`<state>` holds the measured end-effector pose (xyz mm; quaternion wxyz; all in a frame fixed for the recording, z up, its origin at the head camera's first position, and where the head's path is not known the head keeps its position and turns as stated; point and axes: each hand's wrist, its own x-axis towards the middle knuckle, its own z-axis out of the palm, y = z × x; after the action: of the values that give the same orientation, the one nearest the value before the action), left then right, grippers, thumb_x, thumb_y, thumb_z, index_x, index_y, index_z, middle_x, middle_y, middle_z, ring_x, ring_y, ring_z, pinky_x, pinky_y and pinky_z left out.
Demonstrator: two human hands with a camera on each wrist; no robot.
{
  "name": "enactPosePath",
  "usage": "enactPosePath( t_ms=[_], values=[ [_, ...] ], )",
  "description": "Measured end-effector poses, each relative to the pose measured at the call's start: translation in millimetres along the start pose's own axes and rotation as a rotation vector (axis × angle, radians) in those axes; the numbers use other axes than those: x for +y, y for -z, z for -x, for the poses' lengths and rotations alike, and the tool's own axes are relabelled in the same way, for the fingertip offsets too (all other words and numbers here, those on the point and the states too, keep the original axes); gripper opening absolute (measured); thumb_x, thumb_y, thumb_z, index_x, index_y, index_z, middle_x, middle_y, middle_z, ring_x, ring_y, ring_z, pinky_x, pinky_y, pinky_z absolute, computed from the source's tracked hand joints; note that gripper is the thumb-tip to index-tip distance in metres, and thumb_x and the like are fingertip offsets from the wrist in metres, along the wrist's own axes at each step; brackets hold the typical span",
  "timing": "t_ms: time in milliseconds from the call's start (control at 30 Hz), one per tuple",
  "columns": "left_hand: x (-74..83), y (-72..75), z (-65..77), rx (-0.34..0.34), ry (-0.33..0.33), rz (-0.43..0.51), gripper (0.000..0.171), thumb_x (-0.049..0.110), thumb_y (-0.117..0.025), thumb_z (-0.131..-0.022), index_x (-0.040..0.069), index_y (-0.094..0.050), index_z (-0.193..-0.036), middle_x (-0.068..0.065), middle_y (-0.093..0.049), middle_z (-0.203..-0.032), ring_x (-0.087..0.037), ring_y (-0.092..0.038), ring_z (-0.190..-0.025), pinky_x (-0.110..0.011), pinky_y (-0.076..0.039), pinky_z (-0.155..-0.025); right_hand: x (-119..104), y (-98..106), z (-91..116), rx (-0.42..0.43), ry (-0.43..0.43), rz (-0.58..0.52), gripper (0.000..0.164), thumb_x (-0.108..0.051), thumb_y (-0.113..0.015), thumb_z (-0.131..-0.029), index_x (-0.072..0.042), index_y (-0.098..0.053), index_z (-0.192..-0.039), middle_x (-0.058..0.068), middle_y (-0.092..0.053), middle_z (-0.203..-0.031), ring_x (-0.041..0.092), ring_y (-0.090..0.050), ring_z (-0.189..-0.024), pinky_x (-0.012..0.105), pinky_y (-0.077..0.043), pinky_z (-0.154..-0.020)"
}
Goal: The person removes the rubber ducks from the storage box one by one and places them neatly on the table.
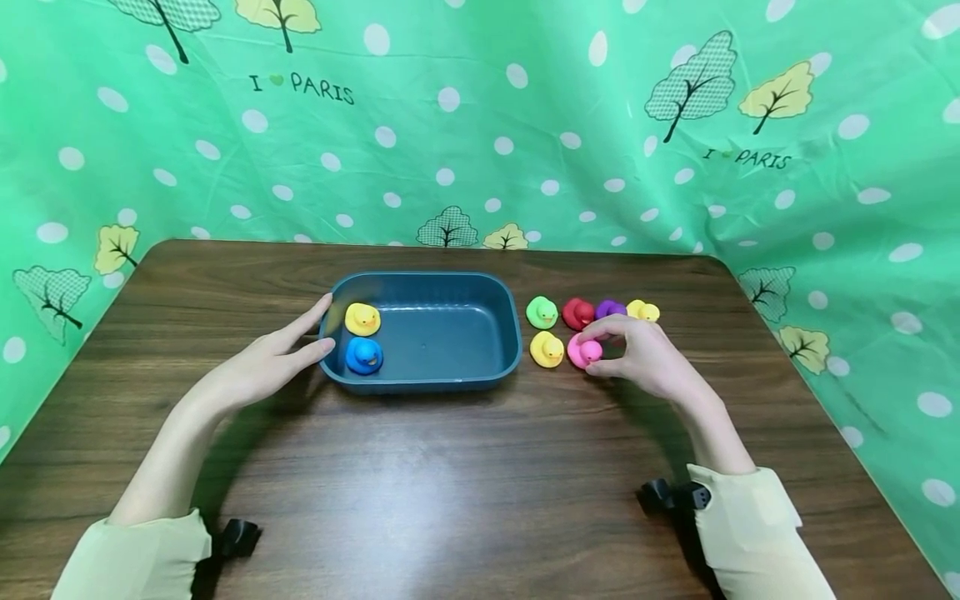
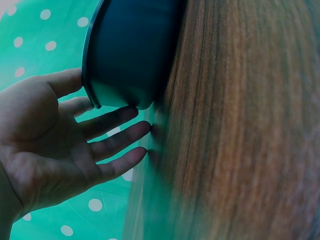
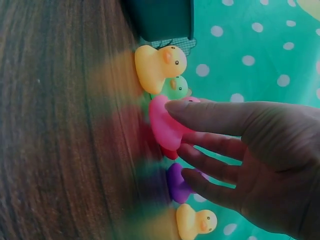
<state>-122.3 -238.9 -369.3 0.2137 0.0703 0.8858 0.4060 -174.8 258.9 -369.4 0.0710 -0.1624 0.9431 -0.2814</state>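
Observation:
My right hand (image 1: 647, 354) has its thumb and fingers around a pink rubber duck (image 3: 164, 122) on the table. Right beside it is a yellow duck (image 1: 547, 350). A green duck (image 1: 542, 312), a red duck (image 1: 577, 313), a partly covered purple duck (image 1: 610, 309) and another yellow duck (image 1: 643, 311) form the row behind. At the left end of a dark blue plastic bin (image 1: 423, 386), my left hand (image 1: 258, 364) touches the rim with fairly straight, spread fingers. Inside the bin, on its left side, sit a yellow duck (image 1: 363, 319) and a blue duck (image 1: 364, 356).
The dark wood-grain table (image 1: 420, 483) carries everything. A green polka-dot cloth (image 1: 480, 108) with printed trees hangs behind it and along the sides. Black straps with small devices (image 1: 678, 496) sit at both cuffs.

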Motion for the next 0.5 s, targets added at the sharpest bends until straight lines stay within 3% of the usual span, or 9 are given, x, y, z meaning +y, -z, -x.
enactPosePath(
  t_ms=[500],
  values=[
    [0.2, 0.7, 0.1, 0.003, -0.005, -0.006, 0.072, 0.060, -0.042, -0.106, 0.051, 0.005, -0.161, -0.014, -0.009, -0.175, -0.049, -0.010, -0.159, -0.078, -0.020, -0.116, 0.7, -1.7, -2.0, 0.010, 0.009, 0.034, 0.038, -0.012, -0.090, -0.078, -0.010, -0.076, -0.113, 0.011, -0.074, -0.114, 0.032, -0.063, -0.112, 0.056, -0.050, -0.100]
  ],
)
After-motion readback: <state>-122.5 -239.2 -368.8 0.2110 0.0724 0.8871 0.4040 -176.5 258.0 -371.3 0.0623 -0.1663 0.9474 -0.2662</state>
